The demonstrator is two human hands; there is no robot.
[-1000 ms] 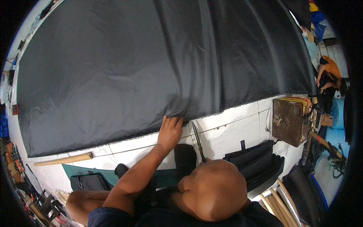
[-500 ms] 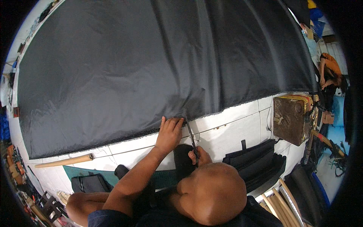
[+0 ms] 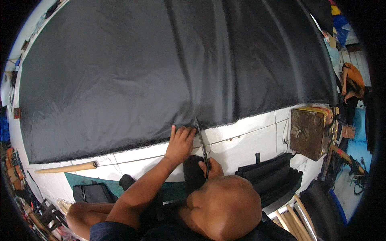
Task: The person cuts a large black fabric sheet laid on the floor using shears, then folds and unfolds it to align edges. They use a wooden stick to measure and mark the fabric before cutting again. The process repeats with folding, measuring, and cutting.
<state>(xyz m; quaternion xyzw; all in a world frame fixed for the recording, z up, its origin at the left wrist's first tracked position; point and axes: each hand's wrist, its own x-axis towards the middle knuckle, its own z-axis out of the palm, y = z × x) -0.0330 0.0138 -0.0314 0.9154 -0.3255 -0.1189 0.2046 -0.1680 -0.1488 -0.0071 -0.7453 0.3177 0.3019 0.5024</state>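
A wide black fabric sheet [image 3: 120, 80] with a frayed near edge covers most of the floor in front of me. At that edge my left hand [image 3: 181, 141] grips the sheet, back of the hand up and fingers over the border; its thumb is hidden. Just to its right, my right hand [image 3: 212, 168] is closed around the handles of dark scissors [image 3: 204, 149]. Their blades point away from me, the tip lying at the sheet's edge beside my left fingers. My bare bent knee [image 3: 227, 207] hides part of the right forearm.
A worn brown box [image 3: 307, 132] stands at the right by the sheet's edge. Near it lie stacked black fabric pieces [image 3: 269, 170] and wooden poles [image 3: 297, 223]. A cardboard tube [image 3: 66, 168] and green mat [image 3: 92, 178] lie left. A person in orange [image 3: 354, 76] sits far right.
The scissors have shifted very slightly left and away from me, their tip closer over the sheet's edge. My left hand has barely moved; the whole view has tilted a little.
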